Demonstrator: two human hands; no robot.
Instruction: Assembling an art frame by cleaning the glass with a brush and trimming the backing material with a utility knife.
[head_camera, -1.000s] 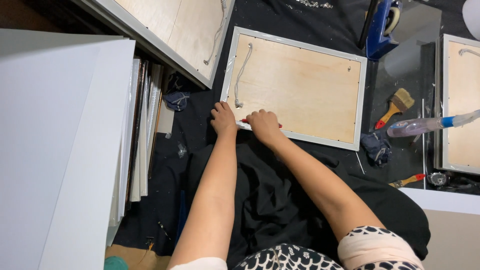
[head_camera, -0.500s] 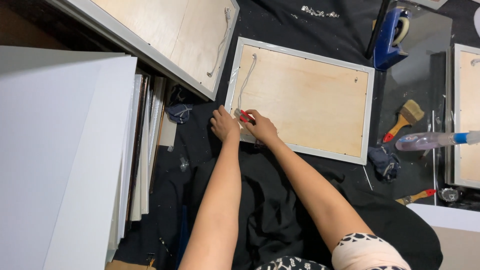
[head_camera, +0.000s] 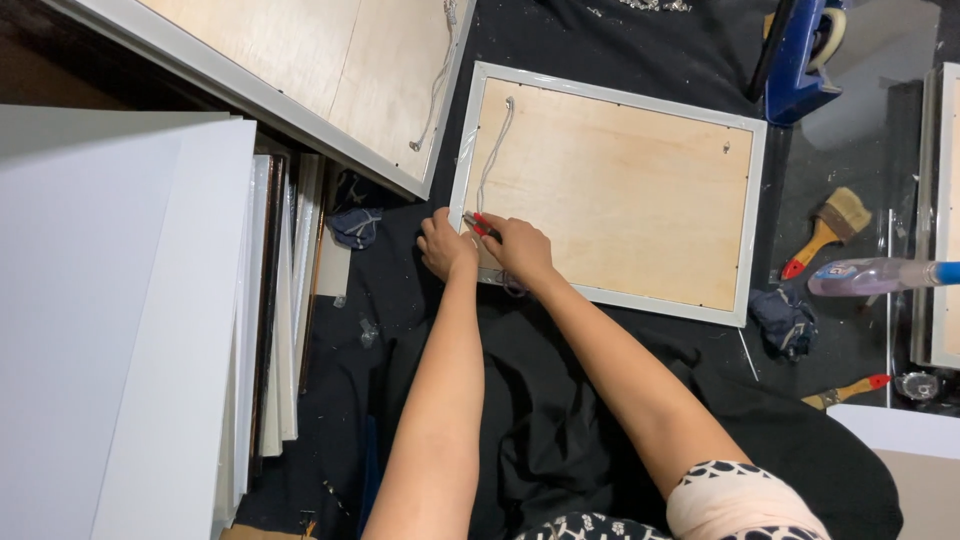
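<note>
Boards: a stack of white boards (head_camera: 120, 320) stands on edge at the left, filling that side.
Cloth: a black cloth (head_camera: 560, 420) covers the surface under everything.
Big frame: a large frame (head_camera: 300, 70) lies back up at far left, its corner just beside the smaller frame.
Frame: a white frame (head_camera: 610, 195) with a plywood back lies back up at the centre; a white cord (head_camera: 492, 150) hangs down its left side.
Left hand: the left hand (head_camera: 446, 245) rests at the frame's near left corner, fingers curled together against the edge.
Right hand: the right hand (head_camera: 518, 250) sits just right of it on the plywood, fingers pinching a small red-handled tool (head_camera: 482, 226) at that corner.
Dispenser: a blue tape dispenser (head_camera: 800, 60) stands at far right.
Bottle: a spray bottle (head_camera: 880, 275) lies at the right.
Brush: a brush (head_camera: 830, 228) with a red-tipped handle lies just beyond the bottle.
Rag: a dark rag (head_camera: 785, 318) lies beside the frame's near right corner.
</note>
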